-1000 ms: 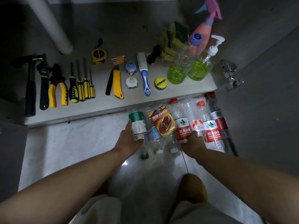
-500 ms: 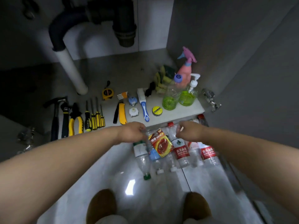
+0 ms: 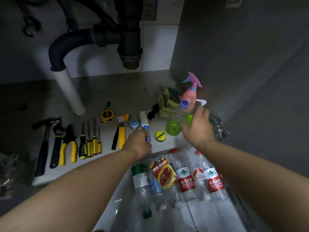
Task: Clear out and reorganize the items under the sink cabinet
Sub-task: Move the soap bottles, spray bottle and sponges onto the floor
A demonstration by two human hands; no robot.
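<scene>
Lying flat near the front edge of the cabinet floor (image 3: 117,94), a yellow tape roll (image 3: 160,136) sits between the two hands. Just left of the tape roll, the left hand (image 3: 137,144) rests palm down over the handle of a blue-and-white brush (image 3: 143,118), whose white head sticks out beyond the fingers. The knuckles hide the fingertips, so I cannot tell whether the hand grips the brush or only covers it. Right of the tape roll, the right hand (image 3: 199,126) holds the pump bottle (image 3: 189,118) of green liquid, thumb on one side and fingers on the other, with the white nozzle showing above them. A clear bottle (image 3: 176,121) with a purple cap and green liquid stands between the tape roll and that hand, touching the thumb. Behind it, farther from the tape roll, stand a pink spray bottle (image 3: 189,96) and a heap of yellow-green sponges (image 3: 164,102). Far left of the tape roll, the tools lie in a row: utility knife (image 3: 121,138), screwdrivers (image 3: 91,143), pliers (image 3: 68,144), wrench (image 3: 56,144), hammer (image 3: 44,144), with a tape measure (image 3: 107,115) behind. In front of the tape roll, down on the tiled floor, water bottles (image 3: 185,174) lie side by side, a red-and-yellow packet (image 3: 164,173) on top of them.
</scene>
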